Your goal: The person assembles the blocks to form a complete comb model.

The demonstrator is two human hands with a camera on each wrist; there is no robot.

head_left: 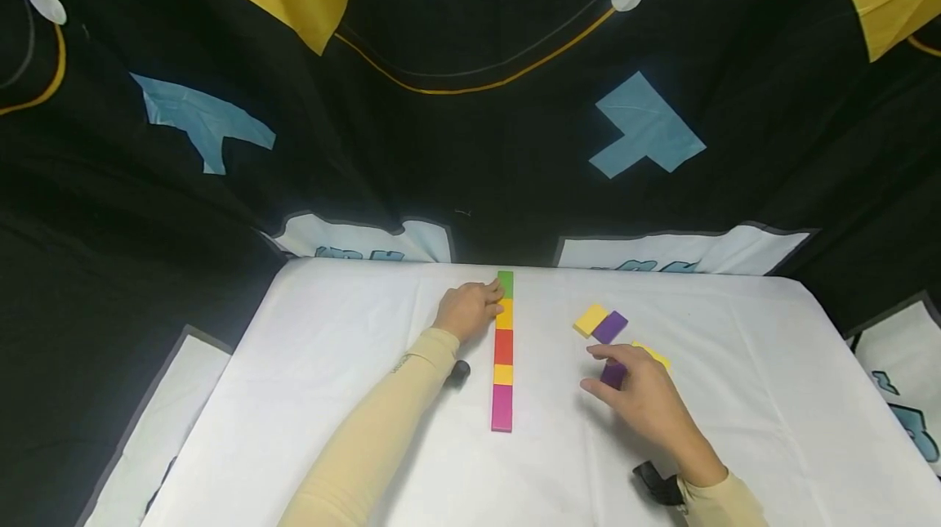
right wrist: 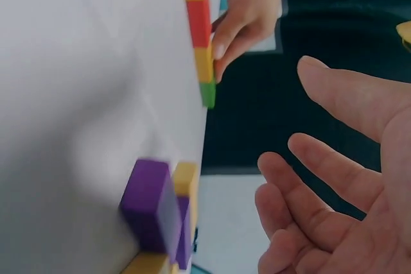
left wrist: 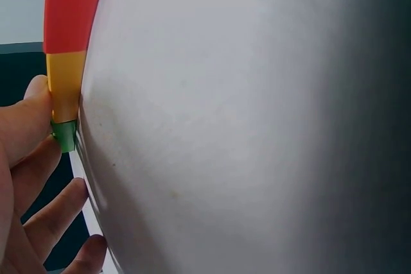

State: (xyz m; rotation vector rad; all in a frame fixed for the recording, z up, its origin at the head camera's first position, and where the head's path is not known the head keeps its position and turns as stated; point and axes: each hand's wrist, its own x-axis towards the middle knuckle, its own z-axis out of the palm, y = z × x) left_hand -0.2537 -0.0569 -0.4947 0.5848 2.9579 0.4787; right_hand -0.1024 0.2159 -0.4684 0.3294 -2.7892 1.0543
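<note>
A straight row of blocks runs away from me on the white table: a magenta block (head_left: 502, 408), a small yellow block (head_left: 503, 374), a red block (head_left: 503, 347), another yellow block (head_left: 504, 316) and a green block (head_left: 506, 283) at the far end. My left hand (head_left: 467, 311) touches the row's left side, thumb by the far yellow block and another finger by the green one. To the right, my right hand (head_left: 650, 400) hovers above a purple block (right wrist: 149, 203) with nothing in its grasp, thumb and fingers spread apart.
Beyond the right hand lie a yellow block (head_left: 590, 320) and a purple block (head_left: 611, 327), touching. Another yellow block (head_left: 654, 355) is partly hidden behind that hand. A white cloth covers the table (head_left: 353, 314); a dark patterned curtain (head_left: 470, 167) hangs at its back edge.
</note>
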